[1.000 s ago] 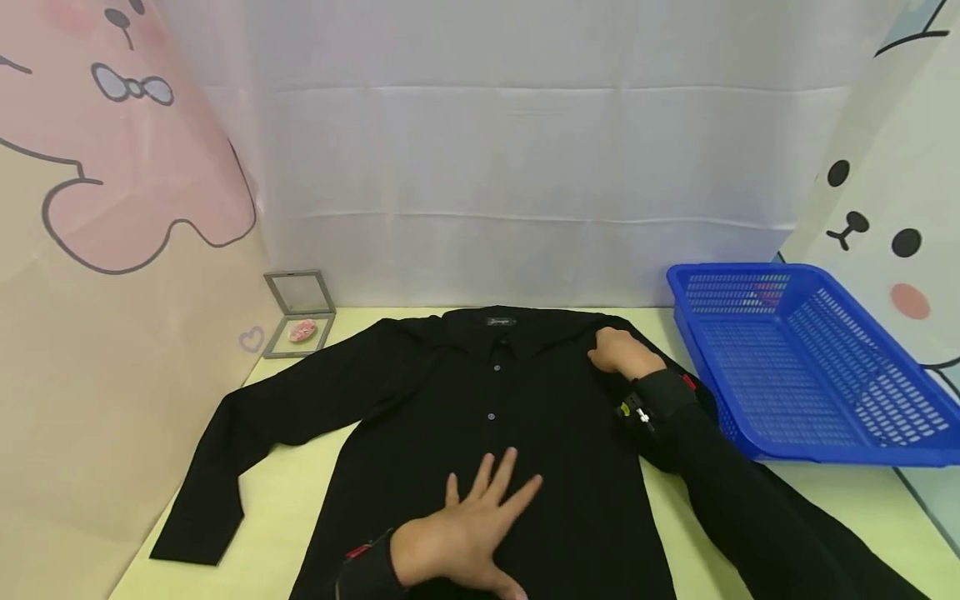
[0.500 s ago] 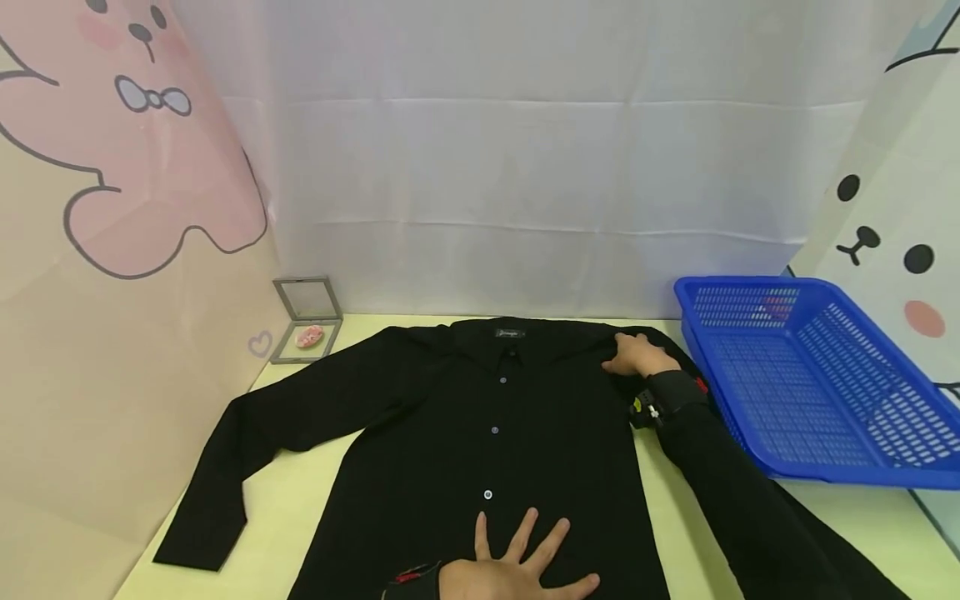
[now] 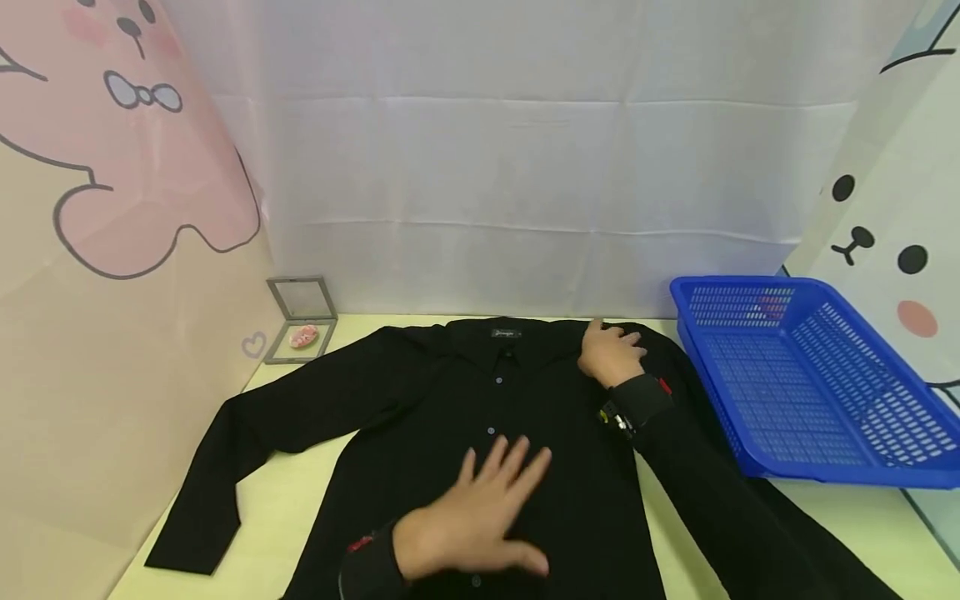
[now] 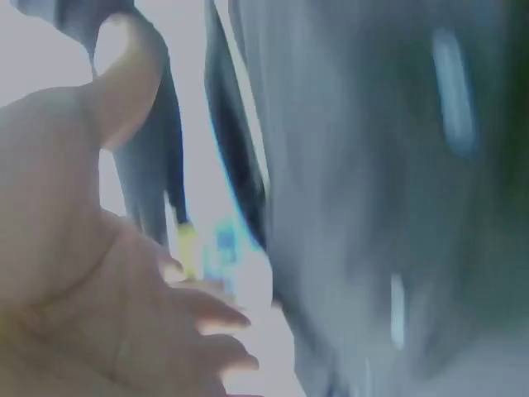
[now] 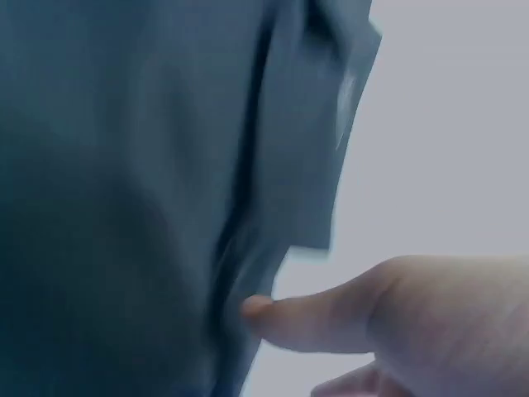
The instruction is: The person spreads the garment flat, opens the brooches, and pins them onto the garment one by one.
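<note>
A black long-sleeved button shirt [image 3: 420, 450] lies front up, its collar at the far edge of the table [image 3: 277, 500]. Over the middle of the shirt front, my left hand [image 3: 476, 517] has its fingers spread and holds nothing. The left wrist view shows the palm beside the dark cloth [image 4: 347, 198], which is blurred. My right hand [image 3: 611, 354] is at the right shoulder, near the collar, with its fingers extended over the cloth. In the right wrist view, the thumb [image 5: 322, 321] reaches the edge of the shirt. My right forearm hides part of the right sleeve.
A blue plastic basket [image 3: 697, 358] stands on the right, close against the right sleeve. At the back left is a small grey hinged frame [image 3: 288, 360] with a pink object [image 3: 303, 336] in it. A white cloth [image 3: 465, 200] hangs behind the table.
My left hand went down toward the hem and has come back up to the middle of the shirt front. My right hand has shifted slightly left along the shoulder toward the collar, fingers more spread.
</note>
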The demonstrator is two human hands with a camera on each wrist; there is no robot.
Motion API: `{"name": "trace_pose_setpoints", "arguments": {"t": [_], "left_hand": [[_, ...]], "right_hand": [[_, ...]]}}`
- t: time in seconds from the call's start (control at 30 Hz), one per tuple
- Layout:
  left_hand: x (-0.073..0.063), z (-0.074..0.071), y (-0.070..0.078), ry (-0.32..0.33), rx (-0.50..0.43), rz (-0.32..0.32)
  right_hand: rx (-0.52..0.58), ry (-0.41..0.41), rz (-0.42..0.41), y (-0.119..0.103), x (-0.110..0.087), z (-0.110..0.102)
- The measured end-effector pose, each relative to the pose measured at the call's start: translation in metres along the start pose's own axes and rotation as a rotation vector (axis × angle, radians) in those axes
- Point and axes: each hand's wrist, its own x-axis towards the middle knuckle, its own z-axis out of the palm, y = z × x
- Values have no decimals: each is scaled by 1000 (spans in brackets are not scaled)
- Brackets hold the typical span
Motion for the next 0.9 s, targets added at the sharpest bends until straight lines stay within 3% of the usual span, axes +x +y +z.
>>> {"name": "trace_pose_setpoints", "arguments": {"t": [0.1, 0.2, 0.3, 0.43, 0.57, 0.9], "left_hand": [[7, -41, -40, 234, 3, -141], [19, -76, -86, 351, 11, -297], [31, -100, -129, 347, -31, -388], [40, -112, -169, 271, -143, -464], [41, -116, -184, 213, -171, -504], [46, -115, -187, 88, -58, -488]], "right_hand": [[-21, 44, -212, -27, -30, 21], [-48, -55, -404, -48, -60, 46], [-78, -180, -502, -63, -81, 67], [-122, -263, -517, -72, -93, 83], [-157, -293, -491, -73, -94, 86], [-147, -318, -462, -61, -92, 89]]}}
